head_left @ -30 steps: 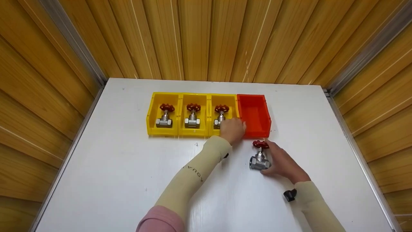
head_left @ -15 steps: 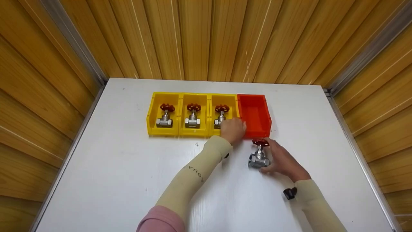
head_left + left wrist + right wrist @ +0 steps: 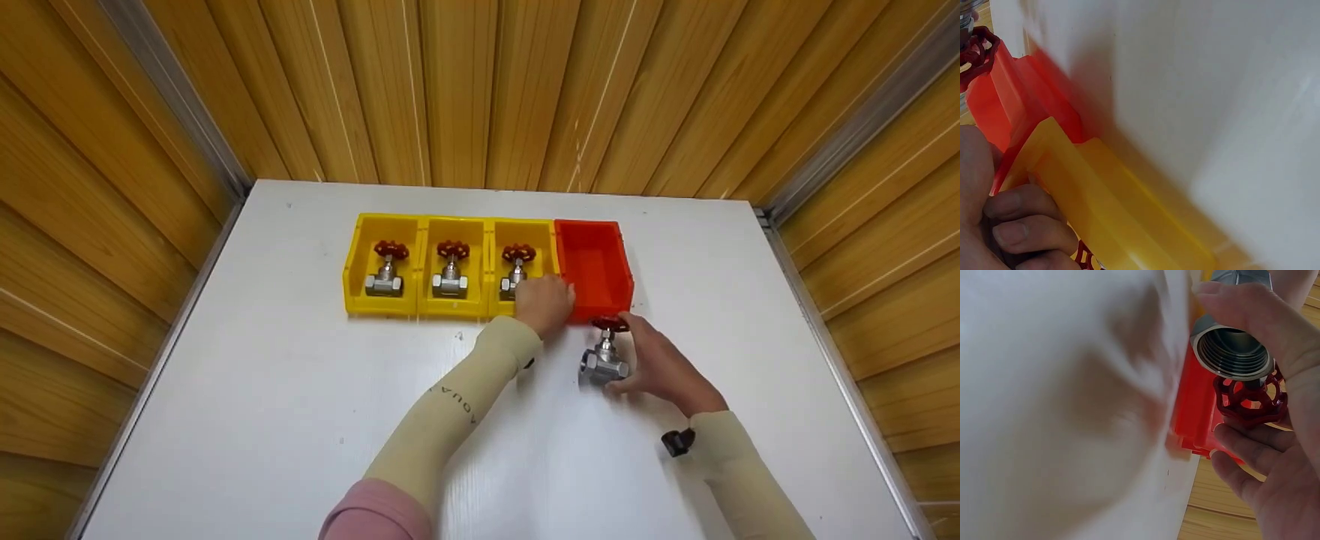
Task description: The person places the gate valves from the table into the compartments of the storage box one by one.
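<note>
My left hand [image 3: 545, 306] is at the front of the rightmost yellow bin [image 3: 541, 238] and the red bin [image 3: 594, 259]. In the left wrist view its curled fingers [image 3: 1030, 222] lie on the yellow bin's side and the thumb on the red side, pinching the adjoining walls. My right hand [image 3: 664, 367] holds a steel gate valve [image 3: 604, 366] with a red handwheel, just in front of the red bin. The right wrist view shows the thumb on the valve body, the fingers [image 3: 1247, 450] by the handwheel [image 3: 1249, 405], and a threaded opening facing the camera.
Three yellow bins in a row each hold one upright gate valve, such as the left valve [image 3: 385, 281] and the middle valve [image 3: 450, 281]. The red bin adjoins them on the right, with nothing seen inside. Wood-patterned walls [image 3: 457, 90] enclose the white table [image 3: 262, 375].
My right hand has moved the gate valve slightly away from me, lifting it toward the red bin's front edge. The left hand stays at the bins.
</note>
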Motion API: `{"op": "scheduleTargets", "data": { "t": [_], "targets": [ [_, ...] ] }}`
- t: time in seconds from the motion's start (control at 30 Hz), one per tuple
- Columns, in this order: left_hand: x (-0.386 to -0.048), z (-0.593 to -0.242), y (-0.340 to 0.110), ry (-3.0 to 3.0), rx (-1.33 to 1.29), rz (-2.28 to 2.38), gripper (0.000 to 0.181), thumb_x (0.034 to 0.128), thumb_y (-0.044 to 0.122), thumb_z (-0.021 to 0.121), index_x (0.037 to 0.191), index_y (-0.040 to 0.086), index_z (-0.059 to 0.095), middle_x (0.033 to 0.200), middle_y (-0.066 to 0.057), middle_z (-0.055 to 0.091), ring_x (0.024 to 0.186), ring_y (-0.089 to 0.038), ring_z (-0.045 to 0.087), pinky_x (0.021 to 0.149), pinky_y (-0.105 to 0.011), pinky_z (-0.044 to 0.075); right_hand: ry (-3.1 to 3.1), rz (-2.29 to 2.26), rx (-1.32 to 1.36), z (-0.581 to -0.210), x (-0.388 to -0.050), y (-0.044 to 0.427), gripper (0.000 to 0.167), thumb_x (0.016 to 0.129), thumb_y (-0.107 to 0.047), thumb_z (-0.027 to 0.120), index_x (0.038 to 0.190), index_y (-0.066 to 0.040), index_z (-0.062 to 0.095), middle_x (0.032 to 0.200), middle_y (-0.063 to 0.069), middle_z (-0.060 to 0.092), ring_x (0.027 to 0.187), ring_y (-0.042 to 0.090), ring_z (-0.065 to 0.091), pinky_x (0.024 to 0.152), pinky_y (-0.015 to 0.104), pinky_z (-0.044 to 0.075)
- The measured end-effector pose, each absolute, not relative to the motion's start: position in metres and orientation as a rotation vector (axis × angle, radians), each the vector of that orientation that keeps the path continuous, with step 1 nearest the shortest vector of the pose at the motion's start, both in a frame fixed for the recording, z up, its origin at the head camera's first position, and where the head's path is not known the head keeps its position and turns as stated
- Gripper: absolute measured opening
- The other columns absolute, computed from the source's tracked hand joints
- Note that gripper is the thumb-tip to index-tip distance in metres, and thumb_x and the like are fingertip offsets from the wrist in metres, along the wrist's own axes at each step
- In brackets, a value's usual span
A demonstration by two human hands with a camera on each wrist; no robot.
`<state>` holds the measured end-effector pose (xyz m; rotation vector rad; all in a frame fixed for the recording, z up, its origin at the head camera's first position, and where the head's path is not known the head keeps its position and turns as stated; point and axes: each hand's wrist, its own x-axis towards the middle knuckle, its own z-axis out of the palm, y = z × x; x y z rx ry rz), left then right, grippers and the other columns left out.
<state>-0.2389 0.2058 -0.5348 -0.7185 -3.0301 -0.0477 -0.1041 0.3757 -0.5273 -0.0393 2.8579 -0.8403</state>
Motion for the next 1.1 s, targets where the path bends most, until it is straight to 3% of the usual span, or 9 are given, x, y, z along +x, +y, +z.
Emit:
{"op": "scheduleTargets", "data": {
  "t": [0.23, 0.53, 0.87, 1.1],
  "targets": [
    [-0.239, -0.537, 0.206, -3.019, -0.729, -0.002, 0.05, 0.102, 0.049, 0.034, 0.071, 0.019, 0.06, 0.067, 0.005, 0.061, 0.057, -0.012, 0.06, 0.047, -0.028, 0.045, 2.853, -0.814, -0.045, -0.523, -0.107, 0.376, 0.119, 0.059, -0.027, 0.094, 0.15, -0.007, 0.02, 0.151, 0.015, 0.037, 0.136, 0.037, 0.04, 0.107, 0.055, 0.036],
    [-0.24, -0.537, 0.205, -3.0, -0.748, 0.05, 0.053, 0.1022, 0.049, 0.032, 0.061, 0.019, 0.045, 0.06, 0.006, 0.048, 0.05, -0.01, 0.046, 0.043, -0.027, 0.034, 2.856, -0.793, -0.062, -0.516, -0.114, 0.377, 0.116, 0.06, -0.026, 0.093, 0.149, -0.007, 0.021, 0.148, 0.014, 0.04, 0.133, 0.037, 0.043, 0.106, 0.054, 0.038],
    [-0.241, -0.535, 0.204, -3.004, -0.745, 0.012, 0.053, 0.1023, 0.05, 0.029, 0.063, 0.02, 0.049, 0.064, 0.006, 0.056, 0.058, -0.011, 0.06, 0.045, -0.028, 0.04, 2.911, -0.74, -0.134, -0.508, -0.123, 0.378, 0.114, 0.06, -0.026, 0.092, 0.147, -0.001, 0.023, 0.144, 0.018, 0.043, 0.13, 0.036, 0.046, 0.107, 0.053, 0.037],
    [-0.24, -0.537, 0.205, -3.002, -0.746, 0.039, 0.051, 0.102, 0.05, 0.032, 0.066, 0.019, 0.049, 0.063, 0.006, 0.053, 0.054, -0.011, 0.052, 0.044, -0.028, 0.035, 2.906, -0.752, -0.122, -0.503, -0.128, 0.379, 0.112, 0.061, -0.022, 0.092, 0.147, -0.002, 0.023, 0.144, 0.017, 0.043, 0.131, 0.034, 0.045, 0.108, 0.053, 0.036]
  ]
}}
